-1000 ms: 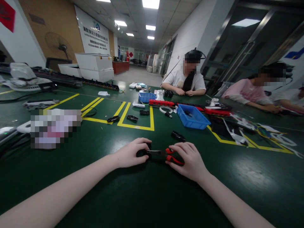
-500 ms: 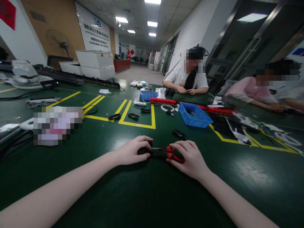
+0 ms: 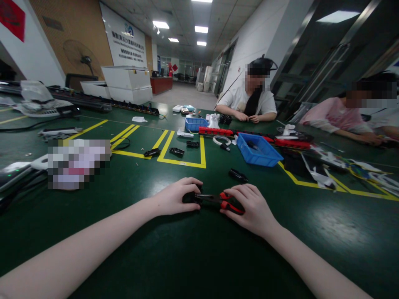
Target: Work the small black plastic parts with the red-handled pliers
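Note:
My left hand (image 3: 174, 197) rests on the green table (image 3: 174, 257), fingers curled over a small black part (image 3: 188, 197) that is mostly hidden. My right hand (image 3: 249, 207) is closed round the red and black handles of a pair of pliers (image 3: 220, 201). The pliers lie level just above the table, their dark jaws pointing left and meeting the black part under my left fingers. Just beyond my right hand lies a loose black part (image 3: 237, 175).
A blue bin (image 3: 258, 150) stands beyond my hands, with a smaller blue bin (image 3: 195, 123) and red strips (image 3: 218, 131) farther back. Small black parts (image 3: 176, 151) lie inside yellow floor-tape lines (image 3: 182, 162). Two other people sit at the far right edge. A blurred patch lies at left.
My hands, the pliers and the black part stay together in the same grip. The view has shifted slightly, so things sit a little higher and further right in the picture.

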`<state>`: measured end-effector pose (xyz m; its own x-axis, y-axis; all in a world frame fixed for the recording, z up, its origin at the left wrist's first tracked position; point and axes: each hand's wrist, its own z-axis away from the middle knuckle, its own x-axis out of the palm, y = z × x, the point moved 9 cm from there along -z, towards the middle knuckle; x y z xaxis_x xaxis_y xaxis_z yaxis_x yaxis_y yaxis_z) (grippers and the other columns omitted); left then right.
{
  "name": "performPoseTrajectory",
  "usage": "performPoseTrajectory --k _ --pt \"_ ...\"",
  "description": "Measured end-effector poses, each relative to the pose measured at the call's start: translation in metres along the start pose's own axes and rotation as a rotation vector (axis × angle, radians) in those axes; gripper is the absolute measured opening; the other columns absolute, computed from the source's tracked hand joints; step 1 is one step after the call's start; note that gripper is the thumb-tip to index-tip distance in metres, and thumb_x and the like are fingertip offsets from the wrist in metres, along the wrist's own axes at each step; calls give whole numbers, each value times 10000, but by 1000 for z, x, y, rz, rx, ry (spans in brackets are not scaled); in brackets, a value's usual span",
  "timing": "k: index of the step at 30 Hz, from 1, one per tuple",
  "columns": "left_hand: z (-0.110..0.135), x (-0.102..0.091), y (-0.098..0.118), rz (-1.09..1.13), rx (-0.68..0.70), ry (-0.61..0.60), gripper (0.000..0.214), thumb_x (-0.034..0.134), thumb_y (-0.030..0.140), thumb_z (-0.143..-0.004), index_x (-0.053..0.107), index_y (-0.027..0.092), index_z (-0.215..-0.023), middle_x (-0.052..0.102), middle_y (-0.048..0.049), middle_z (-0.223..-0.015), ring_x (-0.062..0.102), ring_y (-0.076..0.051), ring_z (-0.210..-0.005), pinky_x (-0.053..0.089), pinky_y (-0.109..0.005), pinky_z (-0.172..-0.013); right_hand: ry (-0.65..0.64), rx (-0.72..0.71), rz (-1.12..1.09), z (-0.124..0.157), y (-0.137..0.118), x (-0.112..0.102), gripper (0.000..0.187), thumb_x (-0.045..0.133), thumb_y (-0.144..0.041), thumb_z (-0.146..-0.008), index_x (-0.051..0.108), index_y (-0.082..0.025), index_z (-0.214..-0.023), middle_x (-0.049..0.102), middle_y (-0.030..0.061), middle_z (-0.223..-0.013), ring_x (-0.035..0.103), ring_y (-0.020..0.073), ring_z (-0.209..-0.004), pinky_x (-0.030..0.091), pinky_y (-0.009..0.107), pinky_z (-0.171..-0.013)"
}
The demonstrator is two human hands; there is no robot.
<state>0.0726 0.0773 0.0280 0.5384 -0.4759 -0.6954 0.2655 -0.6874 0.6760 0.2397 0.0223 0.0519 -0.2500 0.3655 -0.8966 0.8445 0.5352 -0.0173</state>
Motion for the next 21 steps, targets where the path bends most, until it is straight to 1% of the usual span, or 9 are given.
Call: performPoseTrajectory --k 5,9,12,17,21 --pt "1 0 0 -5 10 30 453 761 323 -789 585 224 -1195 497 -117 -1420 517 -276 -1298 431 -468 -1098 -8 0 -29 -1 -2 2 392 680 -462 -822 621 -236 -1137 711 78 -1051 660 250 -978 449 496 -998" --pt "1 1 -4 -25 -15 48 604 764 352 -790 508 240 -1325 472 -123 -1461 468 -282 -1354 387 -488 -1134 -16 4 -39 -2 -2 2 369 677 -467 -824 633 -251 -1121 721 66 -1045 671 244 -969 442 508 -1009" --pt "1 3 -7 -59 -44 40 631 746 392 -807 483 243 -1362 487 -119 -1454 480 -283 -1340 400 -479 -1119 -17 3 -28 -1 -1 2 369 673 -469 -826 632 -249 -1119 722 69 -1049 672 249 -972 429 523 -1016" --pt "0 3 -7 -108 -63 13 615 722 424 -825 486 235 -1361 562 -103 -1370 538 -276 -1266 452 -441 -1056 -6 0 -20 0 0 3 377 670 -467 -830 619 -235 -1123 719 76 -1054 668 251 -981 414 533 -1024" --pt "0 3 -5 -145 -63 -5 605 697 441 -844 477 229 -1366 562 -98 -1365 540 -273 -1258 462 -429 -1038 9 -10 -22 1 -1 2 406 679 -459 -823 616 -234 -1155 715 75 -1069 663 254 -1003 414 528 -1027"
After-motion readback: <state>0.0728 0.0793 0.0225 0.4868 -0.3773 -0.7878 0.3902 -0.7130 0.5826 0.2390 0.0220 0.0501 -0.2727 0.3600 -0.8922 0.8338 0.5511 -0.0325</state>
